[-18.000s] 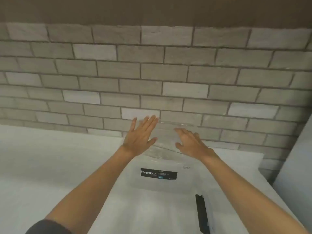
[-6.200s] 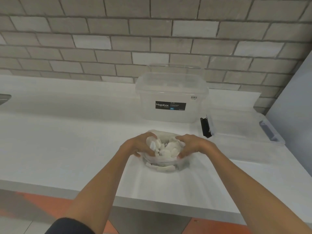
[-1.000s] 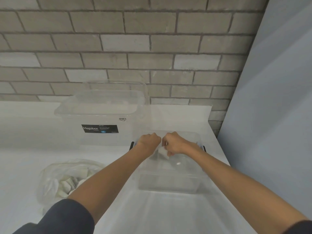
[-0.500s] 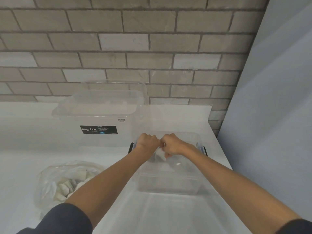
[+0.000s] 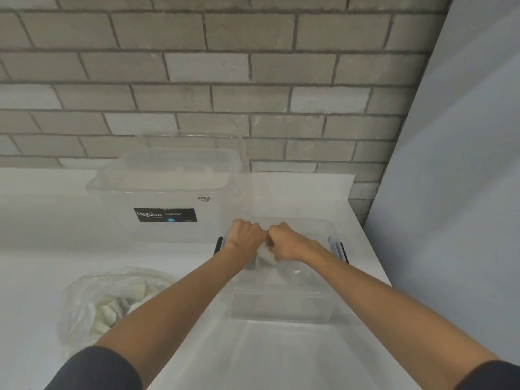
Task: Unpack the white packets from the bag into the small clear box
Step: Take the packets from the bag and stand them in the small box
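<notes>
The right hand pinched a white packet right over the small clear box. The left hand was curled up beside it; I could not tell what it held. The bag lay lower left, nearer the left hand.

Left hand and right hand, knuckle to knuckle on a white packet over the small clear box.

bare counter left, Megabox tub behind, grey panel right
</notes>
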